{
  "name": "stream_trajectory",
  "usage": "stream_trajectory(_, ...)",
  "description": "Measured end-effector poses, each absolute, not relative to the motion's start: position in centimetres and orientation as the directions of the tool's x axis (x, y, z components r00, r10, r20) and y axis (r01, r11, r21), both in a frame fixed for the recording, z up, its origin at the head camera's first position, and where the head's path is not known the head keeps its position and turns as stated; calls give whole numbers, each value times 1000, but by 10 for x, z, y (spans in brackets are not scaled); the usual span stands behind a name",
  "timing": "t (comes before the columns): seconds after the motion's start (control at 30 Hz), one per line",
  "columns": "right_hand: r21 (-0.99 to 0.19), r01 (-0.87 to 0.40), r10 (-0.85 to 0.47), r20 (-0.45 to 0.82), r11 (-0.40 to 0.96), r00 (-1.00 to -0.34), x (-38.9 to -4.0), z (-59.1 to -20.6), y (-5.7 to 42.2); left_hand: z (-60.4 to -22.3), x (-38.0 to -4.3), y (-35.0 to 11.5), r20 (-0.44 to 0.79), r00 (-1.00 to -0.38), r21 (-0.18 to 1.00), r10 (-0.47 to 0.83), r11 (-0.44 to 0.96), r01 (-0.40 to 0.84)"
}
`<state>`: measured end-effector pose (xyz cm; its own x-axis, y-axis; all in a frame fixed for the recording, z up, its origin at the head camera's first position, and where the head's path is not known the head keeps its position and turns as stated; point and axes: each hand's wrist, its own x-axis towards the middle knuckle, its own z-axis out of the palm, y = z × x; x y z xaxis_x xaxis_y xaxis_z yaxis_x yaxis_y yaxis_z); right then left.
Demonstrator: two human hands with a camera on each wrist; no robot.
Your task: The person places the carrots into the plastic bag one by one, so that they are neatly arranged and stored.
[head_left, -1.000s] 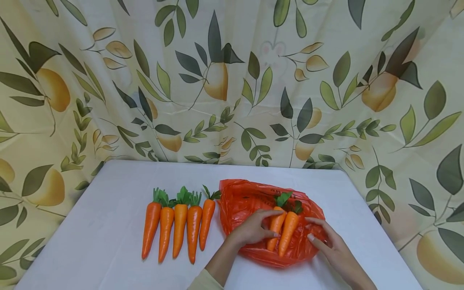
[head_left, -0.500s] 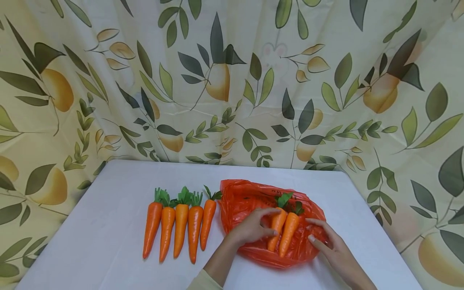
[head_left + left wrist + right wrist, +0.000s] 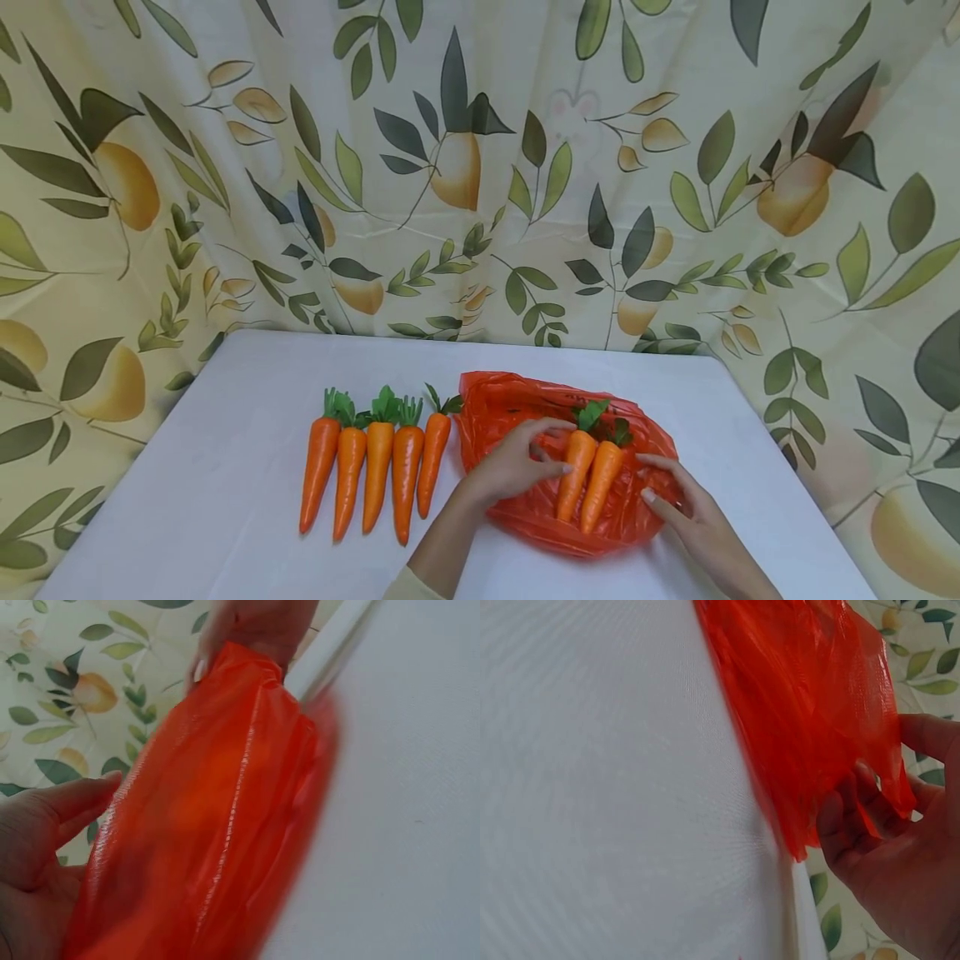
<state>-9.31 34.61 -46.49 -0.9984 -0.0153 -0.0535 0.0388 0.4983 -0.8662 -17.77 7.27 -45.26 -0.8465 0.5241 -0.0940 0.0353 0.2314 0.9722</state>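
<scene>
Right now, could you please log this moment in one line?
left hand: beside two carrots; red bag: beneath them; right hand: at bag's edge; five carrots: lined up on table

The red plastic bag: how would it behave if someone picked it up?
The red plastic bag would probably flop and sag, since its thin film lies crumpled. Its glossy highlights suggest it may feel slippery.

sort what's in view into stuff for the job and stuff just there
Likely in the job:
red bag
two carrots between left hand and right hand
five carrots lined up beside the bag, probably

Just surroundings:
white table
patterned cloth behind
</scene>
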Motion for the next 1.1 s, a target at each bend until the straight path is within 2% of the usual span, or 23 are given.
stream_trajectory(0.17,-860,60,-12,-76,507,-997,-93,-466,346,-448,-178,62,-20,-850,978,527,186,92)
stream_trajectory(0.3,-858,79,-3,-93,508,-996,-94,-467,347,-443,-178,51,-11,-855,980,519,176,95)
stream_trajectory(0.43,-862,97,7,-108,498,-994,-94,-468,346,-440,-180,33,-16,-864,977,503,193,94)
stream_trajectory(0.67,-864,109,2,-124,491,-992,-96,-468,346,-434,-188,-1,47,-888,958,458,230,170)
stream_trajectory(1.1,-867,160,13,-175,473,-985,-96,-465,345,-435,-192,-36,20,-906,964,423,231,129)
